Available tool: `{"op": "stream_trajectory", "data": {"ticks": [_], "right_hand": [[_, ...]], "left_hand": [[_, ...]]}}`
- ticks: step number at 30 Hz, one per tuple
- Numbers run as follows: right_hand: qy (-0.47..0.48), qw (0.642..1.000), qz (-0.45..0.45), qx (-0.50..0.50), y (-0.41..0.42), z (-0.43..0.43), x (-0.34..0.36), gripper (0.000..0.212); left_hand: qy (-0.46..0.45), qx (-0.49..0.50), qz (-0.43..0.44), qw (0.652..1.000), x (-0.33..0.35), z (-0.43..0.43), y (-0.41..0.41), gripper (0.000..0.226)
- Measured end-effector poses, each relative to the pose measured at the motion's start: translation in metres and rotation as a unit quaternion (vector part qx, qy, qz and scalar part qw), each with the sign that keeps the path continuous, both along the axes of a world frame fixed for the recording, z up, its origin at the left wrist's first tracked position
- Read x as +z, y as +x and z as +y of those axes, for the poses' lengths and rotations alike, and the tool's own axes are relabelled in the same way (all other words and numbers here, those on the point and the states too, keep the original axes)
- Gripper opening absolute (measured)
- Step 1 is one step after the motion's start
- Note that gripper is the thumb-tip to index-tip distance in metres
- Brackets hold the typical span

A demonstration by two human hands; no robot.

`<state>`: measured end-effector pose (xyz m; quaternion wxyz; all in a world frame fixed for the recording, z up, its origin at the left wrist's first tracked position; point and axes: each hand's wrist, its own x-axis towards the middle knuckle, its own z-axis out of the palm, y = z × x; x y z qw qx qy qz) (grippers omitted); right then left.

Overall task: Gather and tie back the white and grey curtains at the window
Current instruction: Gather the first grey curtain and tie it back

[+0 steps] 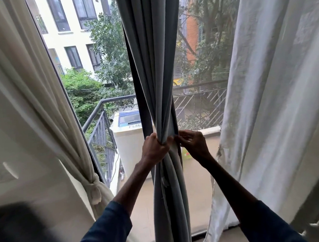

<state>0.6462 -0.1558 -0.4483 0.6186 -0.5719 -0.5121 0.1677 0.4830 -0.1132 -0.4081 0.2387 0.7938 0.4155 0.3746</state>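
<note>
Both hands meet on the grey curtain (151, 65) in the middle of the window. Left hand (153, 148) grips its gathered folds; right hand (193, 144) pinches its right edge. Left of it hangs the tied white curtain (42, 109), right of it the loose white curtain (265, 95).

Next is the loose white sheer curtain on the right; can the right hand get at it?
Probably yes: nothing stands between right hand and white sheer curtain, though it pinches the grey curtain.

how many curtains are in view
3: white curtain tied back at left, grey curtain gripped in the middle, sheer curtain hanging loose at right. More may be out of view.
</note>
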Motion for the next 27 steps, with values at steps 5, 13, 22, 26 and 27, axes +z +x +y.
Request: {"op": "stream_trajectory", "data": {"ticks": [5,13,22,26,27], "right_hand": [[-0.052,0.994,0.037,0.086,0.013,0.002,0.004,0.017],[-0.122,0.971,-0.192,-0.077,0.014,-0.008,-0.058,0.024],[-0.05,0.975,-0.151,-0.158,-0.034,-0.044,-0.075,0.007],[-0.031,0.986,-0.119,-0.113,-0.067,-0.048,-0.072,0.002],[-0.021,0.989,-0.116,-0.089,-0.076,-0.049,-0.07,0.003]], "left_hand": [[-0.01,-0.032,-0.01,0.999,-0.003,0.012,-0.013,0.053],[0.018,0.08,0.072,0.994,-0.009,0.005,-0.016,0.042],[0.038,0.117,0.197,0.973,-0.033,-0.006,-0.006,0.031],[0.007,0.112,0.187,0.976,-0.027,-0.011,0.006,0.029],[-0.014,0.103,0.177,0.979,-0.027,-0.013,0.009,0.03]]}}
